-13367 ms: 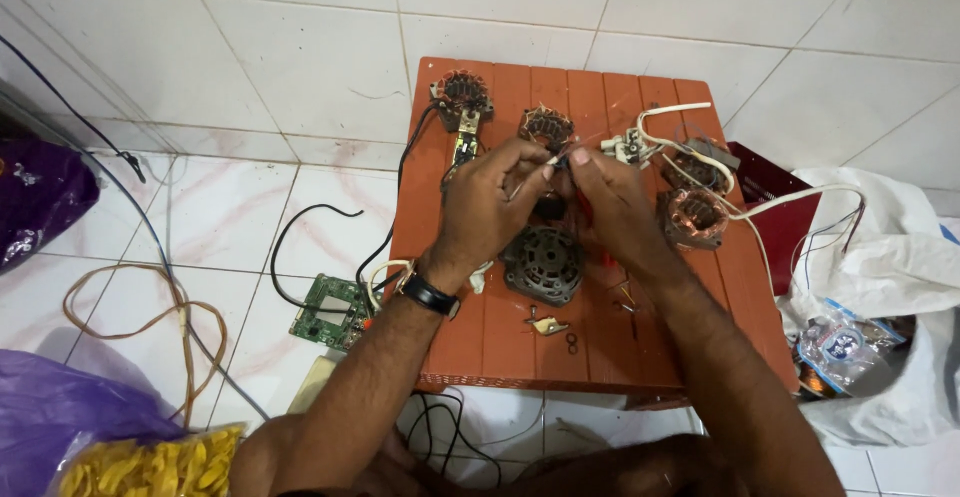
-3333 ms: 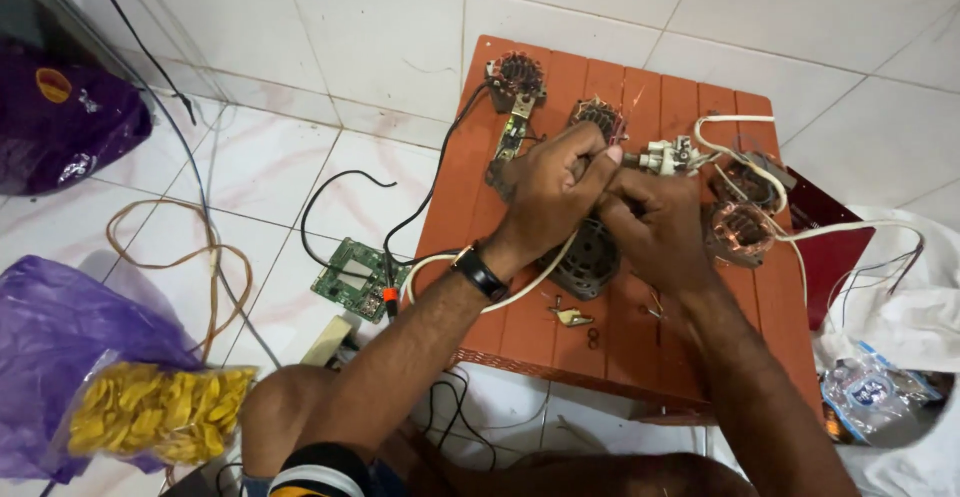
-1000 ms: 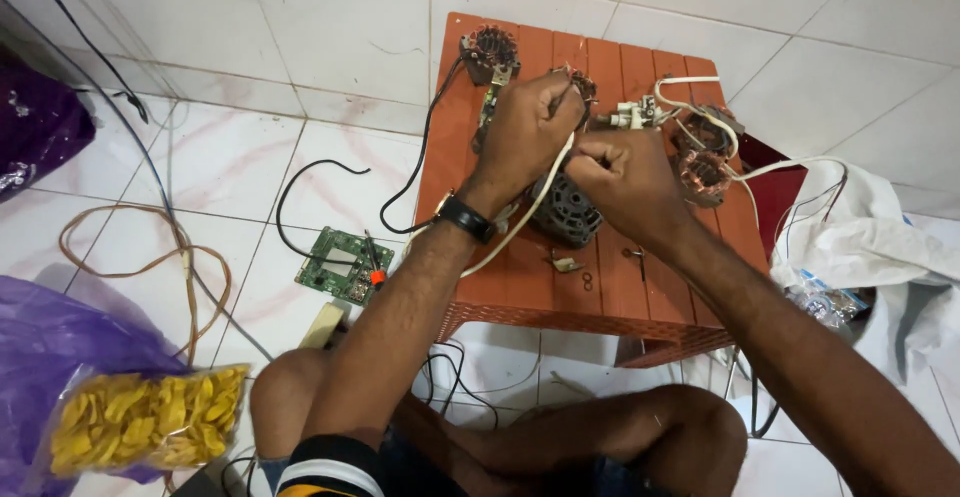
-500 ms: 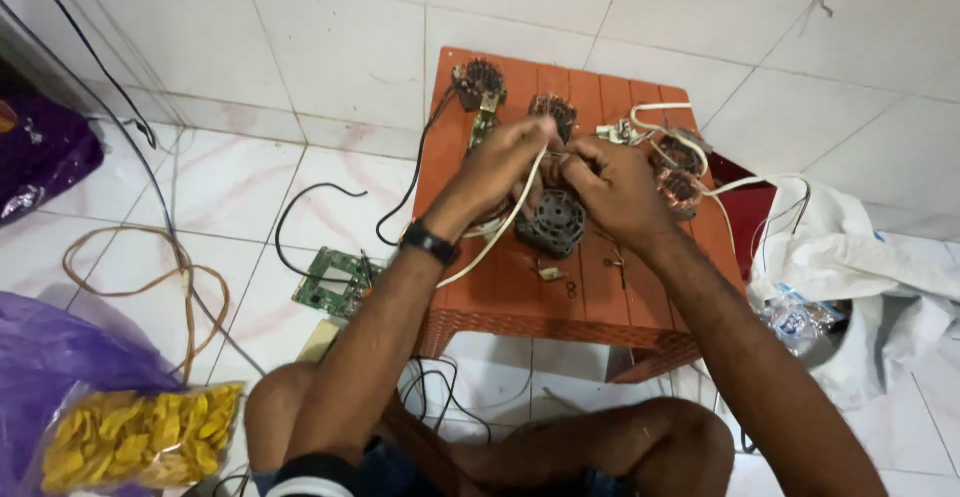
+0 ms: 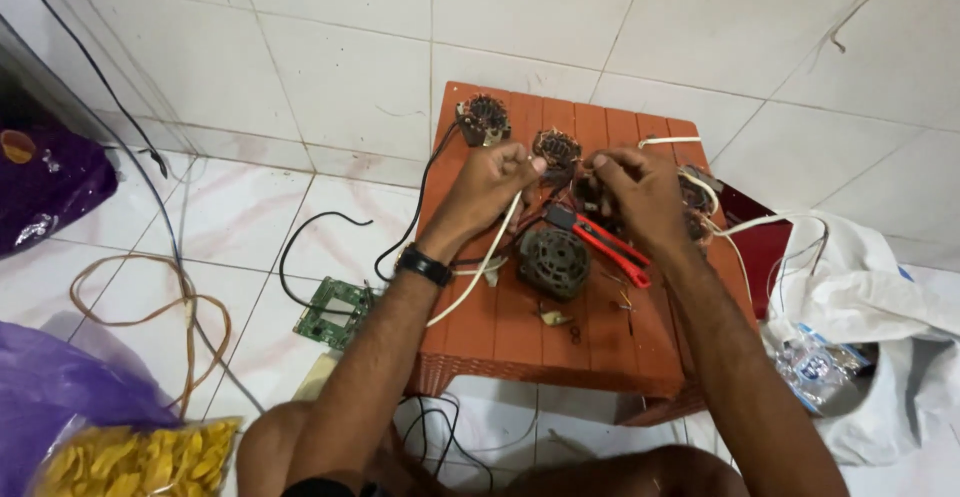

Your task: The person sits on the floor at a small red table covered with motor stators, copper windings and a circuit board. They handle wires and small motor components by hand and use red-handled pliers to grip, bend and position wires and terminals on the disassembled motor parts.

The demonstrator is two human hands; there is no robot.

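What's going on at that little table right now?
A person sits on the tiled floor at a low orange table, both hands raised over small motor parts. The left hand pinches a white wire that trails down across the table; the right hand works at a wound coil beside it. Red-handled pliers and a dark round motor housing lie just below the hands. A green circuit board rests on the floor to the left.

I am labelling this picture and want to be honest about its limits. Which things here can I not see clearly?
- Head view: what the left hand and right hand pinch is covered by their own fingers.
- The red-handled pliers: the tip is hidden under the right hand.
- The green circuit board: its parts are too small to tell.
- The purple bag is cut off by the left edge.
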